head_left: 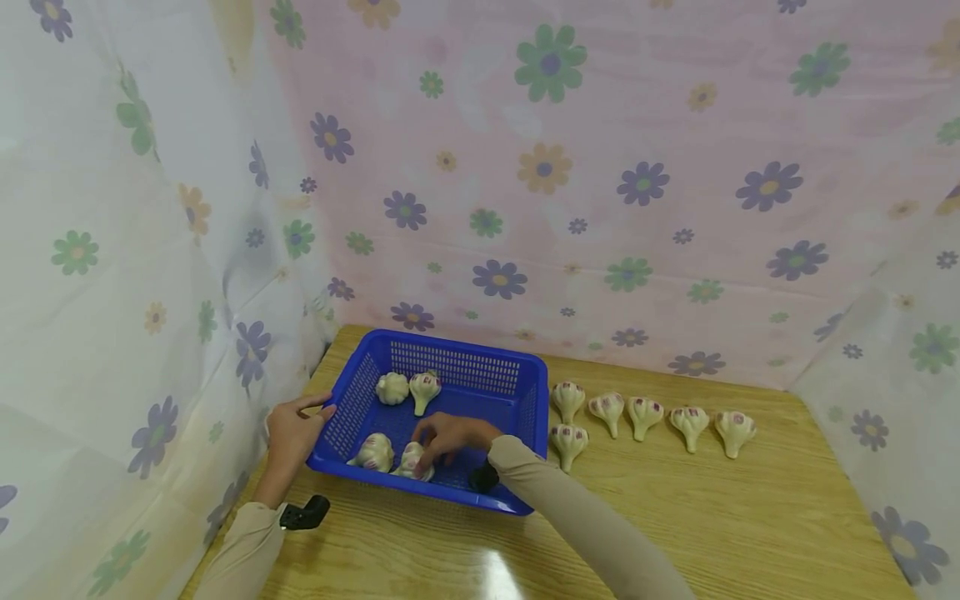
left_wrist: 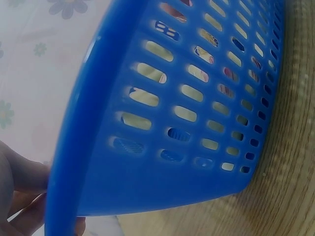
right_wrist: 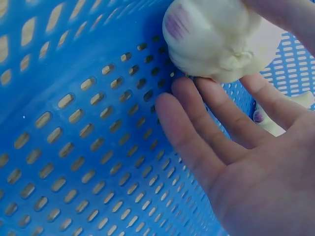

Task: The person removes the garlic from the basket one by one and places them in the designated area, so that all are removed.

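A blue plastic basket [head_left: 471, 342] with slotted walls stands on the table. My left hand [head_left: 291, 429] grips its left rim, fingers and thumb around the edge; the left wrist view shows the fingers [left_wrist: 29, 174] at the rim. Inside the basket, my right hand [head_left: 453, 435] holds a garlic bulb [head_left: 414, 463] near the front wall. The right wrist view has this bulb [right_wrist: 211, 34] between the thumb above and the fingers [right_wrist: 189, 135] below. Another garlic bulb [head_left: 375, 452] lies just left of it. Two more bulbs, one whitish [head_left: 392, 388] and one purple-marked [head_left: 425, 387], lie toward the back.
Right of the basket, several garlic bulbs [head_left: 645, 415] form a row on the wooden table [head_left: 712, 517], with one bulb [head_left: 569, 444] in front of the row's left end. Flowered cloth [head_left: 480, 167] hangs behind the table and at both sides.
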`<state>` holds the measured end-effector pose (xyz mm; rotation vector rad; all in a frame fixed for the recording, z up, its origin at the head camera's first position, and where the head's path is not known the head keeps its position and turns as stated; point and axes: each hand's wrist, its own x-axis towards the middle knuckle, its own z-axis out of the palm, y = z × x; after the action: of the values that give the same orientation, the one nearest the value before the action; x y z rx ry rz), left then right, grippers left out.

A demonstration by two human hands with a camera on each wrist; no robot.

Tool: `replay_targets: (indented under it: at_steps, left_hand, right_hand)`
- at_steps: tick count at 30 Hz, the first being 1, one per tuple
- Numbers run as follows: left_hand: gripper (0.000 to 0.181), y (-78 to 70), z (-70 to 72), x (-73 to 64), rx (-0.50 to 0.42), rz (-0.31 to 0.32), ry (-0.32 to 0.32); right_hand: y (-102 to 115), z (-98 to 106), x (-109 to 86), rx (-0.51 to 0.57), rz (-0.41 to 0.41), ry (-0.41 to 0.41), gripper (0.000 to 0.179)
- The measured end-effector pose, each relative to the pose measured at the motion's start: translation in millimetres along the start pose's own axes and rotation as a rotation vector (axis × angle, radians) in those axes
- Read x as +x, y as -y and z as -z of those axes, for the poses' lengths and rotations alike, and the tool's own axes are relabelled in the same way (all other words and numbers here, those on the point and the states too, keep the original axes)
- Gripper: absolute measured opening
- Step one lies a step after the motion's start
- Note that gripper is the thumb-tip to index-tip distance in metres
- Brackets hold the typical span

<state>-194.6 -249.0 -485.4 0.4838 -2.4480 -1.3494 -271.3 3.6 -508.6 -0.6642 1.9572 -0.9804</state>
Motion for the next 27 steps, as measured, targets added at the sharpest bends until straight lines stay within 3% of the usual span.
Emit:
replay_targets:
  at_steps: [8, 14, 27]
  left_hand:
    - [0.026, 1.3, -0.1, 0.7, 0.020, -0.019, -0.026]
    - [0.027, 0.6, 0.3, 0.8, 0.024, -0.002, -0.007]
    - [0.027, 4.5, -1.1, -0.8, 0.001, -0.017, -0.005]
  right_hand:
    - [-3, 2, -5.7, 0.062, 0.046, -0.025, 0.036]
    - [-4, 6, -11.3, 0.084, 0.073, -0.053, 0.040]
    - [3, 17, -44.8, 0.096, 0.228, -0.101, 0.034]
